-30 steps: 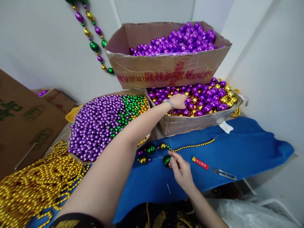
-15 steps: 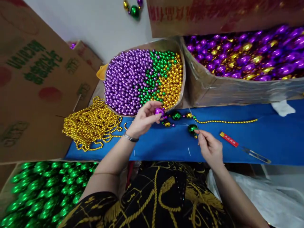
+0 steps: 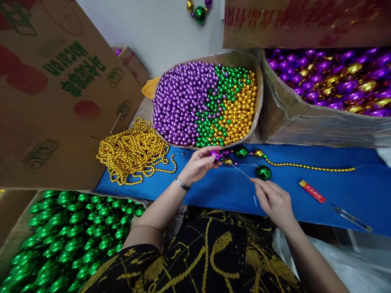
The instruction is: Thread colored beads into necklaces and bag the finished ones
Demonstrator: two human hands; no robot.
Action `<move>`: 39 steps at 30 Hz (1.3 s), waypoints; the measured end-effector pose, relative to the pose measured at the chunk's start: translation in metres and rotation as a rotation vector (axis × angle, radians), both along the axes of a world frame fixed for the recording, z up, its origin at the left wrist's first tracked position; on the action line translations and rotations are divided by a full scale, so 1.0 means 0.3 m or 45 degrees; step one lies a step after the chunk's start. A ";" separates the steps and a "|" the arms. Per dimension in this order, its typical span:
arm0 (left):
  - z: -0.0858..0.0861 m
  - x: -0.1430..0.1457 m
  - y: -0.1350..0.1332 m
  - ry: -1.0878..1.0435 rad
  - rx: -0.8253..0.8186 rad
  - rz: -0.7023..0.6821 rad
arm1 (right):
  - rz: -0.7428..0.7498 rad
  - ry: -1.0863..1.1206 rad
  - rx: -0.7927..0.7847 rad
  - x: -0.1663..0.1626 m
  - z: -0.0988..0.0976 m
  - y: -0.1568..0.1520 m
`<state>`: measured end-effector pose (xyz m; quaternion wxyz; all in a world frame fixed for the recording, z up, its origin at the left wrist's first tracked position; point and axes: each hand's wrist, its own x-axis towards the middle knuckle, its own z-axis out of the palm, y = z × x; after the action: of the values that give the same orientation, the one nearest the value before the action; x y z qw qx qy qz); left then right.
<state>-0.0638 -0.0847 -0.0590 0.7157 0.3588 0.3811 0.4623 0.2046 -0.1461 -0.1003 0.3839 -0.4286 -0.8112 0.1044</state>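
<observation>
My left hand [image 3: 198, 165] pinches a large purple bead [image 3: 215, 154] over the blue cloth [image 3: 336, 183]. My right hand [image 3: 274, 200] pinches a thin needle [image 3: 240, 171] whose tip points at that bead. A half-strung strand lies beside them: a big green bead [image 3: 263, 172], another green bead [image 3: 241, 152], a gold bead [image 3: 259, 153] and a string of tiny gold beads [image 3: 311, 167] running right.
A round box [image 3: 258, 83] of small purple, green and gold beads stands behind my hands. A carton of large purple and gold beads [image 3: 324, 126] is at right. A heap of gold strands [image 3: 132, 152], green balls [image 3: 76, 240], a red-handled snipper [image 3: 314, 192].
My left hand left the right-hand carton, came back to the cloth with a purple bead and brought it to the needle tip. The view tilted down.
</observation>
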 end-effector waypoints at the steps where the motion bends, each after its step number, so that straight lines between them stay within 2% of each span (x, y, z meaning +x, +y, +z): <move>1: 0.000 -0.004 0.002 0.002 0.003 -0.004 | 0.001 -0.007 0.005 0.002 0.001 0.001; 5: 0.000 -0.013 0.005 0.053 0.050 -0.037 | 0.003 -0.063 0.031 0.008 -0.002 0.004; 9: 0.004 0.005 -0.005 0.194 0.239 -0.057 | -0.013 -0.125 0.062 0.001 -0.014 0.010; 12: 0.006 0.033 -0.018 0.229 0.315 -0.097 | -0.008 -0.064 0.021 -0.014 -0.024 0.014; 16: 0.001 0.056 -0.027 0.192 0.293 -0.093 | 0.015 0.094 -0.145 -0.031 -0.035 0.010; 24: 0.003 0.060 -0.030 0.131 0.264 -0.104 | 0.002 0.135 -0.198 -0.034 -0.040 0.000; 28: 0.005 0.059 -0.030 0.093 0.211 -0.133 | 0.010 0.138 -0.175 -0.033 -0.044 0.004; 35: 0.004 0.067 -0.031 0.139 0.259 -0.118 | -0.016 0.126 -0.116 -0.045 -0.043 -0.003; 39: -0.002 0.084 -0.046 0.159 0.289 -0.226 | -0.004 0.139 -0.094 -0.062 -0.030 -0.004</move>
<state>-0.0387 -0.0986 -0.0597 0.6835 0.4976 0.3369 0.4143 0.1859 -0.1473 -0.1094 0.4116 -0.4374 -0.7840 0.1570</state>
